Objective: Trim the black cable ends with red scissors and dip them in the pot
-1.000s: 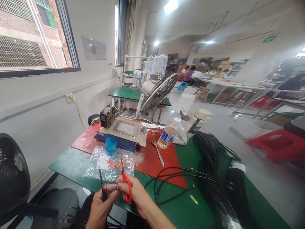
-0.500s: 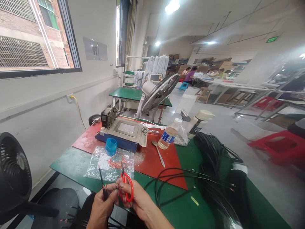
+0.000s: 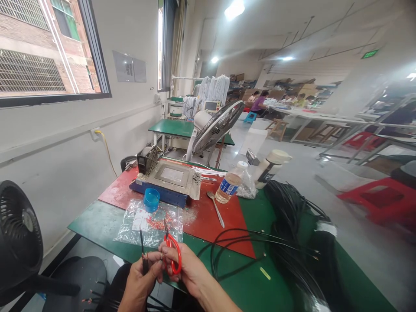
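Observation:
My left hand (image 3: 138,281) pinches the end of a thin black cable (image 3: 142,248) that sticks up between its fingers, at the near edge of the green table (image 3: 260,286). Right beside it, my right hand (image 3: 188,268) grips red-handled scissors (image 3: 171,255), blades pointing up and away. The fingertips of both hands touch. A clear plastic bag (image 3: 149,223) with small red pieces lies just beyond the hands.
A blue cap (image 3: 151,199), a grey machine with a fan (image 3: 169,177), a spoon (image 3: 216,208), a water bottle (image 3: 229,187) and a white jar (image 3: 271,167) stand on the red mat. Black cable bundles (image 3: 292,234) fill the right. A black fan (image 3: 19,238) stands left. People work far back.
The cable end in my left hand has shifted slightly right and the scissors have lowered a little; both hands stay together at the table edge.

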Tool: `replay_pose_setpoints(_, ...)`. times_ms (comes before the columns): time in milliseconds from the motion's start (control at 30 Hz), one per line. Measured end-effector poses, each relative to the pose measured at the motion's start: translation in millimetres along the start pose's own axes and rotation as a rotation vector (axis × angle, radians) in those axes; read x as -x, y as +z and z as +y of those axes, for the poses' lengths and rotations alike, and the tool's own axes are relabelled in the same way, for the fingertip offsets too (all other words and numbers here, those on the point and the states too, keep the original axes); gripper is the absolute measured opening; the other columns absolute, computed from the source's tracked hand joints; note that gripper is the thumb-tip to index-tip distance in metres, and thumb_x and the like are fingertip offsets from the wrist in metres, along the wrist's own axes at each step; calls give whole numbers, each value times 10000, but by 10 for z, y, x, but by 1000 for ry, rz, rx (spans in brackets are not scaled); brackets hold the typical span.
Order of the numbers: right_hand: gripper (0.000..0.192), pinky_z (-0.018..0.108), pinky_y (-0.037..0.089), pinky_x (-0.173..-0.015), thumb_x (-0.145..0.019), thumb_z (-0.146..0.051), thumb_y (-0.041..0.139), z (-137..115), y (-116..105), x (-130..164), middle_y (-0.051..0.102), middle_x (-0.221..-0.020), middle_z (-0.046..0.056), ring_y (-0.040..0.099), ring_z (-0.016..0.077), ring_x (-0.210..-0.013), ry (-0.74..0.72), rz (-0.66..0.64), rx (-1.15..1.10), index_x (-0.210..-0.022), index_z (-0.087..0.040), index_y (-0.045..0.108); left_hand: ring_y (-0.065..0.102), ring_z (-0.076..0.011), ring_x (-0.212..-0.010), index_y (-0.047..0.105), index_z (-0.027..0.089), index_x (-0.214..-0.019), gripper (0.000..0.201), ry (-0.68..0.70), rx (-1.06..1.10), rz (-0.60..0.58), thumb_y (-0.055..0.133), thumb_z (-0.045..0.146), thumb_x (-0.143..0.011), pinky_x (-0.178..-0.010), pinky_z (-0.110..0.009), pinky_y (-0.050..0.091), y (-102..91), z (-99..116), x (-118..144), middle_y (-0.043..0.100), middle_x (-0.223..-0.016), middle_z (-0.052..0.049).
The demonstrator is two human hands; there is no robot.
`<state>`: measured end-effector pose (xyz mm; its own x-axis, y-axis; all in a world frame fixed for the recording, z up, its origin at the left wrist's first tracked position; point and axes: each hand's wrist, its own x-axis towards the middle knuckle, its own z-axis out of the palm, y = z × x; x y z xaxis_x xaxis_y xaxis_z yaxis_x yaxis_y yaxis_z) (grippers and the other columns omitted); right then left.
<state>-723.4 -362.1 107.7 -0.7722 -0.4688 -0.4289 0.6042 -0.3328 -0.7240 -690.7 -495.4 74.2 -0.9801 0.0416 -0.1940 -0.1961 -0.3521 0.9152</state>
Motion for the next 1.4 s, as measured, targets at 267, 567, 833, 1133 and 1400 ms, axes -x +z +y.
replay_pose_setpoints(267,443,152,215,-335,-594,-426,743,-9,12,7,468,-541,-42,395,49,-403,24,0,-2,-874,-135,561,464,-84,-461,725,154,-745,337,8,22,13,784,453,-600,-502,-212,380,14,-12,-13,584,-503,-14)
replay_pose_setpoints(567,153,239,314,-554,-850,-283,539,127,-120,3,546,-692,23,457,113,-628,-1048,193,1080,-817,-151,609,258,29,-377,662,147,-944,559,-277,255,244,852,416,-492,-346,-105,88,-7,142,38,624,-663,-8)
replay_pose_setpoints(833,268,291,254,-532,-955,-190,339,52,-29,94,599,-700,32,468,129,-609,-1556,-18,1652,-927,-131,599,353,9,-379,649,138,-774,412,-428,669,206,892,197,-447,-318,-101,252,65,227,55,621,-641,19)
replay_pose_setpoints(1133,251,312,214,-535,-941,-141,338,-11,-8,74,590,-679,32,465,130,-608,-1567,-130,1713,-925,-114,588,390,-4,-333,624,103,-746,316,-466,875,131,851,202,-549,-270,-96,207,3,171,-2,642,-615,-18)
replay_pose_setpoints(1400,237,314,180,-549,-916,-145,390,58,-11,62,558,-665,9,424,137,-609,-1526,-216,1826,-759,-143,567,477,-56,-370,575,130,-713,460,-426,663,295,876,375,-466,-287,-104,201,-5,240,-7,644,-577,-32)
